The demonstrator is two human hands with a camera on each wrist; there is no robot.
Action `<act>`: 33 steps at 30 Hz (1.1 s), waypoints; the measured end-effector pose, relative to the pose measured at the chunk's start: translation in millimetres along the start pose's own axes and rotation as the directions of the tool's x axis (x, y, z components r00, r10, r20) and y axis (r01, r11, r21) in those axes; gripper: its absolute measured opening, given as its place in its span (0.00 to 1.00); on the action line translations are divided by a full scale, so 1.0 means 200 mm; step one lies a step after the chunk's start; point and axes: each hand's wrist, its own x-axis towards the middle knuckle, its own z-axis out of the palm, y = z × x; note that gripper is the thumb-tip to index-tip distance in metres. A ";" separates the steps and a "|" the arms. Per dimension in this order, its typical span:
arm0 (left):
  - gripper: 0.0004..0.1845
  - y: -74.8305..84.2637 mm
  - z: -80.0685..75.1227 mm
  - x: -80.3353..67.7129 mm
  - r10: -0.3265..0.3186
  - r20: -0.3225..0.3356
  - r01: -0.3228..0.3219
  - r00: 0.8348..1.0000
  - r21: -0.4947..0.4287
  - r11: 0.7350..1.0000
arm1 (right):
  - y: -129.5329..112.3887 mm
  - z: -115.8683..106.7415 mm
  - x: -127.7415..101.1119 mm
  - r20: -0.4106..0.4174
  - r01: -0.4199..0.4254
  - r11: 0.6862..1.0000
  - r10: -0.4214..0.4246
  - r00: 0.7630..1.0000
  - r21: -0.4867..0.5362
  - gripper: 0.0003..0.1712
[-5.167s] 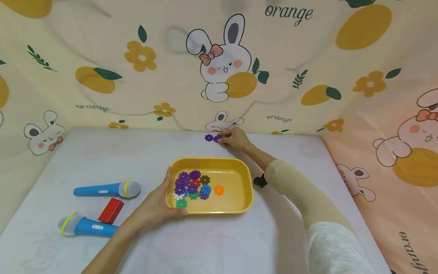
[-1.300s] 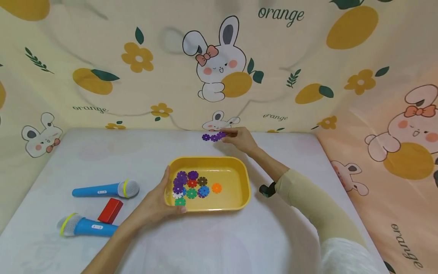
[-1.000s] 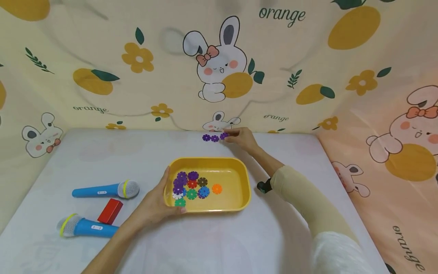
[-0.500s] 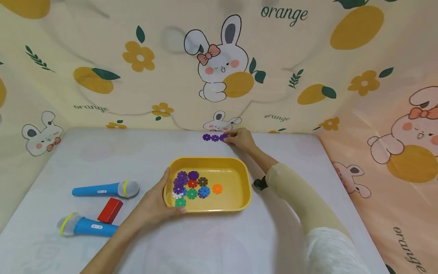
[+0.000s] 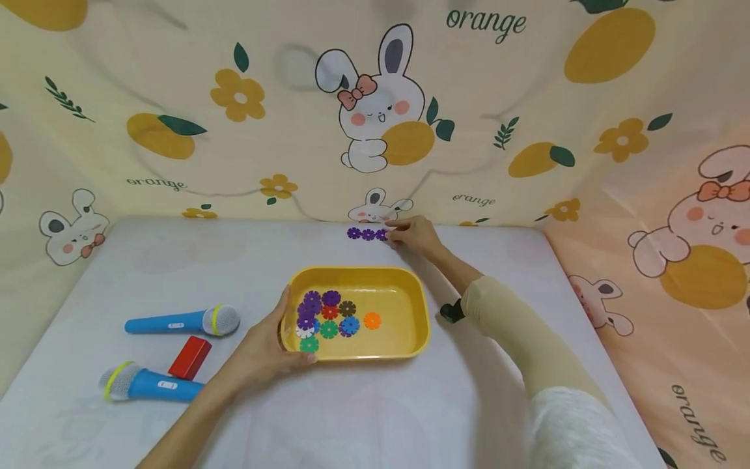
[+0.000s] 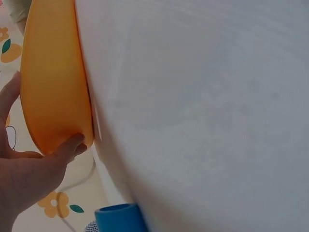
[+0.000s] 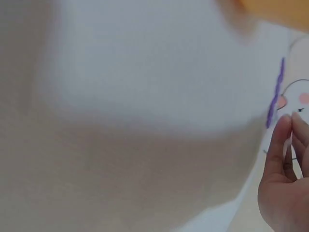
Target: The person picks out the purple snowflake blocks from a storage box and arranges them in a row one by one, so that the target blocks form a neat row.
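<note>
— Three purple snowflake-shaped plastic discs (image 5: 367, 234) lie in a row just left of my right hand (image 5: 415, 235), at the far edge of the white surface (image 5: 375, 410). Fingertips (image 5: 391, 234) touch the nearest disc; I can't tell whether they pinch it or only press it.

— Which way does the row run?

— Left to right along the back edge, away from that hand. The right hand is far nearer to it than the left.

— And the left?

— My left hand (image 5: 268, 345) grips the near-left corner of the yellow rectangular plastic tray (image 5: 417, 306), thumb on the rim. Inside I count about eleven discs (image 5: 330, 318), though the purple ones overlap: purple, blue, green, red, brown, white, one orange.

— Anything further out?

— Two blue toy microphones (image 5: 181, 322) and one red block (image 5: 190, 357), well left of the tray.
</note>
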 end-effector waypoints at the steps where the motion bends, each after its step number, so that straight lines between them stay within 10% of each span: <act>1: 0.69 0.00 0.00 0.00 -0.001 0.000 0.001 1.000 0.002 1.000 | 0.00 -0.01 -0.01 -0.004 0.019 0.999 -0.018 1.000 0.035 0.20; 9: 0.70 -0.01 0.01 -0.01 -0.015 -0.008 0.015 1.000 0.004 1.000 | -0.11 -0.02 -0.18 0.025 0.111 0.958 -0.122 0.992 0.264 0.22; 33: 0.68 0.01 0.00 0.00 -0.011 0.008 0.011 1.000 -0.001 1.000 | -0.33 0.30 -0.56 0.234 0.117 0.971 -0.166 0.958 0.208 0.14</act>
